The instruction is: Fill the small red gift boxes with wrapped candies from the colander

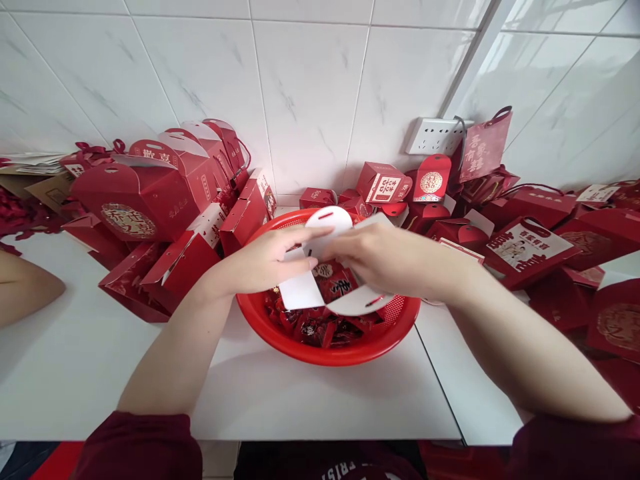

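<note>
An opened gift box [303, 291], its white inner flaps spread, is held over a red plastic basket [327, 357]. Wrapped red packets [310, 329] lie in the basket, and red packets also show inside the box. My left hand [273, 257] grips the box's left side, thumb on a white flap and index finger stretched along the upper flap. Over the box's right part, my right hand [367, 253] has its fingers bent down and pressed together at the opening; its fingertips are partly hidden and blurred, so what they hold cannot be made out.
Red gift boxes [145, 200] crowd the left of the white table [320, 407]. More red boxes [530, 247] stand at the right and behind the basket. A power strip [435, 137] is on the tiled wall. Another person's arm [27, 287] rests at the far left.
</note>
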A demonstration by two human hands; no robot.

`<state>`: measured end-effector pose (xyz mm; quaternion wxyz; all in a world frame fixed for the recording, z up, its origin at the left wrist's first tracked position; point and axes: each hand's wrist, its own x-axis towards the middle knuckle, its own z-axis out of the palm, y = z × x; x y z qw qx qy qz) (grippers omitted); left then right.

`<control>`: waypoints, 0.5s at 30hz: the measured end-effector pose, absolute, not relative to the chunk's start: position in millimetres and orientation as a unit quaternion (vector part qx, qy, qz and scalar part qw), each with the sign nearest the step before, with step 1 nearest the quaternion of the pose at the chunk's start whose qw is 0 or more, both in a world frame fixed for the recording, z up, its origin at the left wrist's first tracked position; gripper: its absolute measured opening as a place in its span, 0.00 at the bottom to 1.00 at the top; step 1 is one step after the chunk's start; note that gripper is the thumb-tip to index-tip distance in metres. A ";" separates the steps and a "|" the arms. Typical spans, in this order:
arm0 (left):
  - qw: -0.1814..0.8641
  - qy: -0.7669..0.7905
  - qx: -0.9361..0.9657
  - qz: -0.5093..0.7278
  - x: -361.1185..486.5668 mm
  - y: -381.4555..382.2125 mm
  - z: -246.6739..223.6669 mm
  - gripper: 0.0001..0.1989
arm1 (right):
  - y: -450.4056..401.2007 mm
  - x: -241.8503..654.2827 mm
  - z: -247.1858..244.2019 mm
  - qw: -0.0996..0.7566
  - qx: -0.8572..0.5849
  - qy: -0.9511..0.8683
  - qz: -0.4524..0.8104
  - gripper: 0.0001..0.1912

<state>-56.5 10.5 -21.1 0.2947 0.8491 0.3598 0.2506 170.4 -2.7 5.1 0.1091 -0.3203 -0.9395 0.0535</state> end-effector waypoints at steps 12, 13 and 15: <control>0.163 0.555 0.729 0.367 -95.2 57.9 -34.4 0.33 | 6.5 179.3 -7.4 0.208 -0.308 -0.923 0.101 0.14; 0.163 0.555 0.726 0.371 -95.1 61.2 -38.0 0.34 | 9.6 175.2 -13.2 0.156 -0.302 -0.933 0.118 0.14; 0.166 0.551 0.726 0.376 -92.4 65.8 -44.2 0.35 | 16.5 165.5 -22.8 0.068 -0.293 -0.944 0.136 0.14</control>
